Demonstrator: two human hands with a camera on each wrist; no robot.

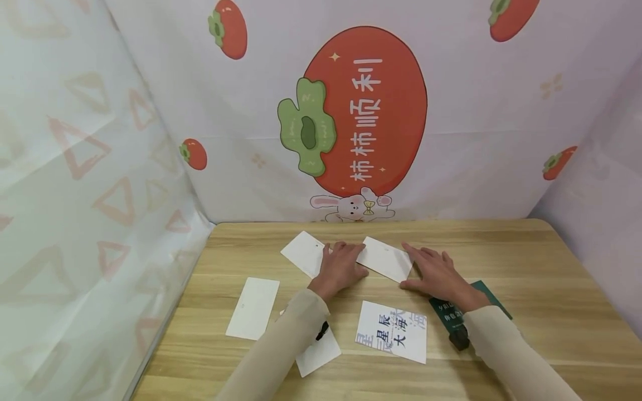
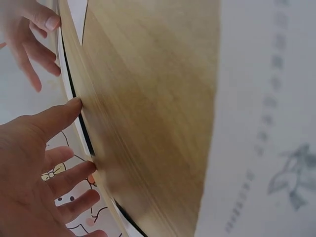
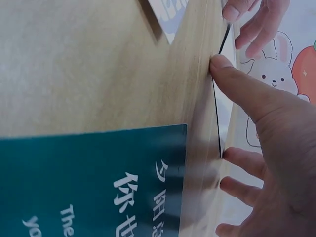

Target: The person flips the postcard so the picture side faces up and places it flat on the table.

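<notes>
A white card (image 1: 385,258) lies at the back middle of the table, between the hands. My left hand (image 1: 341,267) has its fingertips at this card's left end, and it covers part of another white card (image 1: 303,252) on its left. My right hand (image 1: 435,274) is spread at the right end of the middle card. In the right wrist view, its thumb (image 3: 222,61) touches the near edge of the white card (image 3: 225,101), with the index fingertip at a corner. Neither hand is curled round anything.
A white card (image 1: 253,308) lies at left; another (image 1: 321,353) is partly under the left sleeve. A printed square card (image 1: 393,332) sits front middle. The right forearm overlaps a green card (image 1: 443,314). A patterned cloth backdrop (image 1: 451,184) stands behind the wooden table (image 1: 541,289).
</notes>
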